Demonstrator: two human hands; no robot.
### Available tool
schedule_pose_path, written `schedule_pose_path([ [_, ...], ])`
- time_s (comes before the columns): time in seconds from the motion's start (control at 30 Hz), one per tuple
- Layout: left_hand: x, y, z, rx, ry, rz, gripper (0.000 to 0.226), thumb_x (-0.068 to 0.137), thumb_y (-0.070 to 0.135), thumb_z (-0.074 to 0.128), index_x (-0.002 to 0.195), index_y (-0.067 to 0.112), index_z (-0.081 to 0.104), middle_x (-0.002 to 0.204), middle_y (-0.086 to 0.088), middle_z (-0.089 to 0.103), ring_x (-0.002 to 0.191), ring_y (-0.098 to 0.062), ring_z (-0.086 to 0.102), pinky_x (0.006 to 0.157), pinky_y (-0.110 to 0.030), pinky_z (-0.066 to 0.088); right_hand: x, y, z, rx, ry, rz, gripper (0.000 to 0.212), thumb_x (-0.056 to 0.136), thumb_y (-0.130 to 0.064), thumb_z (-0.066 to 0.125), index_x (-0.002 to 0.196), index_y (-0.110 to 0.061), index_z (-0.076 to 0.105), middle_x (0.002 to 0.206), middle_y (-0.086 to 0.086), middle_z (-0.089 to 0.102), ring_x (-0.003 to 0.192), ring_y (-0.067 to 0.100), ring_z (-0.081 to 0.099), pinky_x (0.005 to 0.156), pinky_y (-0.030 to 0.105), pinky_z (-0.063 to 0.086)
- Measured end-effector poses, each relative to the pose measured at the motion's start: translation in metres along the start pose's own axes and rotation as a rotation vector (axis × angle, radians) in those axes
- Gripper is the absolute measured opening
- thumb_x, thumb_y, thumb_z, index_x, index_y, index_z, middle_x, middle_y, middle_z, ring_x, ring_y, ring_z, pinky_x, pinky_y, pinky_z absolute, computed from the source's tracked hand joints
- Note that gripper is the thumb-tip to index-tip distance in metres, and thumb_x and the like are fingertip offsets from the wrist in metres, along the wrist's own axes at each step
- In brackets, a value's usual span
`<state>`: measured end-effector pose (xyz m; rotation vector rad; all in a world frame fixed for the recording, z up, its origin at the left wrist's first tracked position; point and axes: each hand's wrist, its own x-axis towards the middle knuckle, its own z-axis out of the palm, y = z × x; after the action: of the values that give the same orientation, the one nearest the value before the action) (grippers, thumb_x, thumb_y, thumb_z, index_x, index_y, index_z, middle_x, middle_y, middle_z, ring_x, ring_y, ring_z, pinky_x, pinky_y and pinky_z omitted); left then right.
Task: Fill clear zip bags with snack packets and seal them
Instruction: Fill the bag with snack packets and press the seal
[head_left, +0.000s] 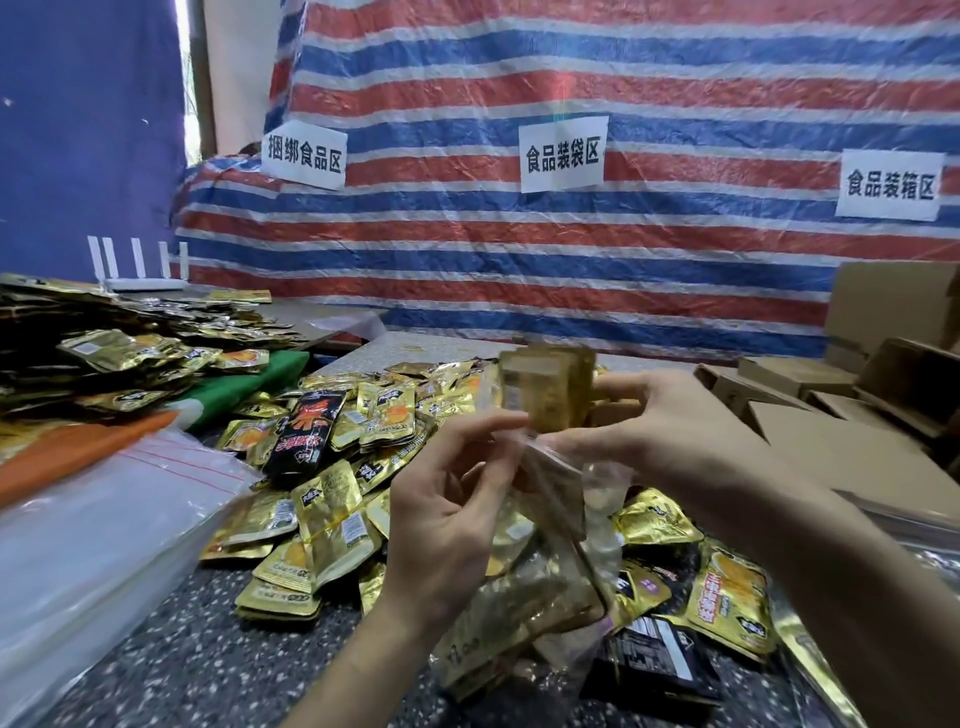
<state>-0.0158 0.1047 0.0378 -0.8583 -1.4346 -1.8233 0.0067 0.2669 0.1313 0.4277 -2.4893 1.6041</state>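
The mouth of the clear zip bag is pinched by the left hand, over the packet pile near the front edge of the table. A bunch of gold snack packets is gripped by the right hand. The mouth should be held wide and the bunch slid in straight.

Snack packets on the table, zip bag stack left, cardboard boxes right, tarp behind.
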Motion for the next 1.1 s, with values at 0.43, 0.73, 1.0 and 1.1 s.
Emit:
schedule_pose_path([
  [0.43, 0.004, 0.005, -0.002, -0.023, 0.036, 0.112, 0.027, 0.094, 0.007, 0.065, 0.120, 0.016, 0.064, 0.087, -0.009, 0.072, 0.075, -0.023, 0.073, 0.070, -0.031, 0.060, -0.006, -0.001, -0.007, -0.207, -0.158, -0.263, 0.050, 0.062, -0.027, 0.090, 0.109, -0.021, 0.075, 0.127, -0.011, 0.066, 0.115, 0.006, 0.064, 0.094, 0.032, 0.057],
  [0.73, 0.026, 0.002, -0.025, 0.045, 0.234, -0.219, 0.037, 0.091, 0.045, 0.053, 0.116, 0.023, 0.067, 0.113, 0.007, 0.071, 0.103, -0.012, 0.067, 0.084, -0.023, 0.053, -0.006, 0.010, -0.007, 0.168, -0.085, -0.283, 0.019, 0.070, -0.017, 0.085, 0.074, -0.004, 0.072, 0.123, -0.001, 0.070, 0.112, 0.020, 0.068, 0.091, 0.039, 0.058],
  [1.0, 0.029, 0.004, -0.031, -0.158, 0.231, -0.236, 0.014, 0.088, 0.026, 0.064, 0.089, 0.014, 0.071, 0.088, -0.013, 0.074, 0.069, -0.025, 0.070, 0.064, -0.031, 0.058, -0.005, 0.036, 0.000, 0.238, 0.262, -0.132, 0.043, 0.056, -0.020, 0.083, 0.096, -0.009, 0.073, 0.093, 0.004, 0.078, 0.082, 0.019, 0.076, 0.067, 0.026, 0.060],
  [1.1, 0.029, 0.008, -0.032, -0.168, 0.248, -0.238, 0.019, 0.083, 0.027, 0.066, 0.090, 0.010, 0.071, 0.087, -0.013, 0.074, 0.067, -0.024, 0.070, 0.062, -0.032, 0.059, -0.008, 0.046, -0.003, 0.290, 0.278, -0.080, 0.026, 0.063, -0.024, 0.079, 0.082, -0.006, 0.078, 0.078, 0.012, 0.076, 0.068, 0.022, 0.071, 0.060, 0.023, 0.057],
])
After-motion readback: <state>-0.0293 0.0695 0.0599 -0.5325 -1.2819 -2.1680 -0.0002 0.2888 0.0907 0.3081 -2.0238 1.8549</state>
